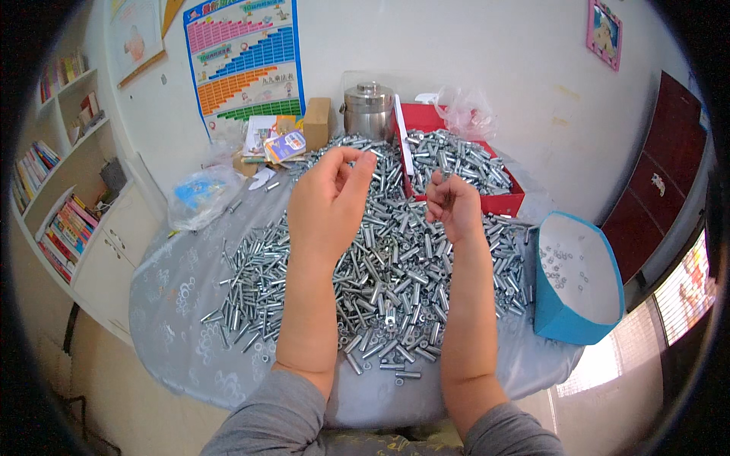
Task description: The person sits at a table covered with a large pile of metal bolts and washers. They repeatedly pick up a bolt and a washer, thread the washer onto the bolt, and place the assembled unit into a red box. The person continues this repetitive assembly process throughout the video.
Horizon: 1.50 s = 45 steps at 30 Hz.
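Note:
A big heap of silvery metal sleeves, bolts and small nuts (403,281) covers the middle of the table. Above its far part is my left hand (331,194), thumb and index finger pressed together; whatever they may pinch is too small or hidden to name. My right hand (458,209) is raised in front of the red box (506,204), its fingers curled in. A bit of metal shows at its fingertips, but I cannot tell whether it is held or lies in the box behind. More metal fasteners (464,161) fill that box.
At the right edge stands a blue bin (574,327) with a white inside and several small rings or nuts. A steel pot (369,110), a brown block (317,124), booklets (285,144) and a plastic bag (199,199) line the far side of the grey tablecloth (171,304).

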Tool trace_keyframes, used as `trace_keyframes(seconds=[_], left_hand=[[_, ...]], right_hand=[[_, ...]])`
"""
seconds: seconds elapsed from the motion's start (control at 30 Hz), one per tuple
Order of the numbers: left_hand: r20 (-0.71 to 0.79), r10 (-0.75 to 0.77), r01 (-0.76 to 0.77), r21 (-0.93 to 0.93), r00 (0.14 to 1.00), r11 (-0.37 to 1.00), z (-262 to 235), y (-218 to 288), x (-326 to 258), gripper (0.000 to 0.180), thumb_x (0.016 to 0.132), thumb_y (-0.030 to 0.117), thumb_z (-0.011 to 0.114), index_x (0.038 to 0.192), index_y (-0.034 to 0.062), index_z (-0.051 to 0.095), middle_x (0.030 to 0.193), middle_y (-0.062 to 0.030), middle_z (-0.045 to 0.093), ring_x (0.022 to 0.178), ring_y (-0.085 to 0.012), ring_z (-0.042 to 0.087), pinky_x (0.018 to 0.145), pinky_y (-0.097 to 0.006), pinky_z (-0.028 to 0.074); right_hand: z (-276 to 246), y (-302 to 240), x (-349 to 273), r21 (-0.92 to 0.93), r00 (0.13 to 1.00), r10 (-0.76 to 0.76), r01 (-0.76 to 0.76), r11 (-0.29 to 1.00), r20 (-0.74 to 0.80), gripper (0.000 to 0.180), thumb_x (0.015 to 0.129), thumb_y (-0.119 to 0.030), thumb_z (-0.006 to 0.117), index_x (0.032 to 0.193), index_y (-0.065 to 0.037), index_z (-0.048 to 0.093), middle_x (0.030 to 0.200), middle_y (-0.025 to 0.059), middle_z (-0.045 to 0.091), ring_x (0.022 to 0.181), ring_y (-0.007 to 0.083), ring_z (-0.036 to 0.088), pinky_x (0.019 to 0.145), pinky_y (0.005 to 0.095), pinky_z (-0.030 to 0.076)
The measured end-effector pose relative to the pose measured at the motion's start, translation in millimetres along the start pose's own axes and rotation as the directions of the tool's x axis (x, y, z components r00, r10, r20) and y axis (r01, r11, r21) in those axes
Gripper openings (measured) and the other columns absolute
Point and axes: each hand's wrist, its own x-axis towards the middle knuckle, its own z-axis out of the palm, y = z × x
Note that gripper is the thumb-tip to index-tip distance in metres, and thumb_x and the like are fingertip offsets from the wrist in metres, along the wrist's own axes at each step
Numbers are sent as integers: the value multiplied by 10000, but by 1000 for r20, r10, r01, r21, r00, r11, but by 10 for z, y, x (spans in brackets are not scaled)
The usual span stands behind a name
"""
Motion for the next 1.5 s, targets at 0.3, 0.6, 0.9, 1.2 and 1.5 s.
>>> trace_keyframes(seconds=[0.3,0.6,0.9,1.2,1.5], left_hand=[[22,81,-74,-230,996,970,26,137,-76,233,883,222,460,835,41,598,574,53,454,524,-12,405,460,-162,285],[43,124,-98,-391,991,915,24,158,-96,195,867,171,519,802,-6,570,636,42,510,548,5,372,463,-170,266],[53,136,-110,-343,989,933,42,165,-86,301,892,259,424,813,22,591,527,30,451,467,-22,386,435,-169,266],[111,126,-64,-441,986,895,41,173,-87,185,867,160,518,789,-3,558,641,16,531,562,-20,426,489,-178,325],[119,127,-66,-420,985,905,103,155,-80,212,871,172,507,764,-1,566,636,-2,556,581,-40,492,510,-178,358]], right_hand=[[208,0,-72,-206,1000,-9,13,979,23,402,839,-434,540,623,-120,413,492,-55,333,391,58,295,383,221,297],[172,-50,-118,-151,991,14,7,989,134,298,869,-241,526,1093,-44,522,614,-62,390,451,11,261,381,167,185],[191,-45,-83,238,962,150,-205,950,229,208,850,-293,487,820,-98,420,683,17,437,443,51,276,357,182,176],[200,-22,-65,276,951,21,-110,955,307,230,911,-275,415,970,-60,473,730,24,427,451,51,280,371,193,199],[194,67,-18,280,929,-12,-99,955,369,214,897,-175,441,1046,-25,471,816,37,481,499,53,310,432,189,254]])
